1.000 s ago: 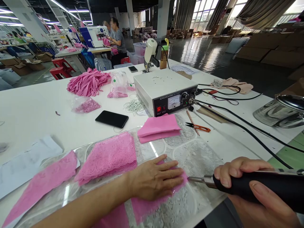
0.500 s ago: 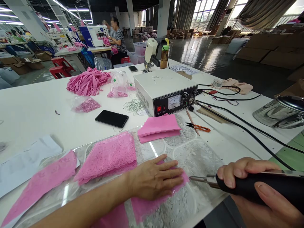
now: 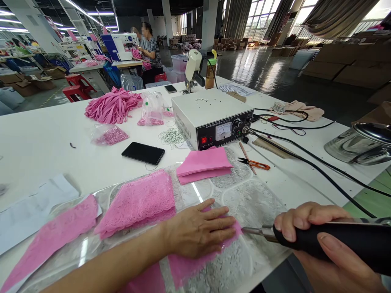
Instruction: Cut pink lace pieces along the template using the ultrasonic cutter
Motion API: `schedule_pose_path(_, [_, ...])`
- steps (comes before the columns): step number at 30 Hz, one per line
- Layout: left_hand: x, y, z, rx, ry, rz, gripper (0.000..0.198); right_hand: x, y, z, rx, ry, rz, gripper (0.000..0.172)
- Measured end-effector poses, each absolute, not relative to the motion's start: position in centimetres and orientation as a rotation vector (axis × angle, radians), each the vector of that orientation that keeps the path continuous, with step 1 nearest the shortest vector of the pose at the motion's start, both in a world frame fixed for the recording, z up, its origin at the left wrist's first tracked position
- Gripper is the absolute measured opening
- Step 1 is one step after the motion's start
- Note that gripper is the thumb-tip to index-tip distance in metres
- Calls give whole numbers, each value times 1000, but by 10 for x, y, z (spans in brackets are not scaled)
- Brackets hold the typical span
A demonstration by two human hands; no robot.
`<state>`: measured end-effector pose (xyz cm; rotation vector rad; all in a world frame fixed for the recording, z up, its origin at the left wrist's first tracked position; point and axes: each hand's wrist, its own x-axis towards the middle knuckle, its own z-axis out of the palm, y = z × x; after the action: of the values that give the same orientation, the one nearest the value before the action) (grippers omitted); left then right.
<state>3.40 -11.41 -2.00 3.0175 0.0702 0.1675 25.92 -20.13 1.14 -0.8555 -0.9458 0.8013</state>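
Note:
My left hand point(image 3: 198, 231) lies flat with its fingers spread, pressing a pink fabric piece point(image 3: 186, 266) onto a clear, glossy mat point(image 3: 262, 203). My right hand point(image 3: 324, 240) is wrapped round the black handle of an ultrasonic handpiece point(image 3: 345, 244). Its thin metal tip points left and meets the corner of the fabric just past my left fingertips. Beside my left wrist is a stack of pink lace pieces point(image 3: 140, 199). Folded plain pink cloth point(image 3: 204, 165) sits above that hand. Another pink piece point(image 3: 58, 232) rests on white paper at the left.
A white control box point(image 3: 214, 118) stands behind the mat, with black cables point(image 3: 308, 162) running right. Orange thread snips point(image 3: 256, 164), a phone point(image 3: 143, 153), pink straps point(image 3: 113, 105) and a metal pot point(image 3: 357, 144) are on the table. People sew farther back.
My right hand and the handpiece have shifted slightly left, the tip staying at the fabric's corner. My left hand has stayed in place on the fabric.

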Motion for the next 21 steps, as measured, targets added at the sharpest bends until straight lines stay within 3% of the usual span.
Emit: schedule_pose_path(21, [34,-115,-23,2996,69,211,42,254,-211,15,-918,-777,758,11])
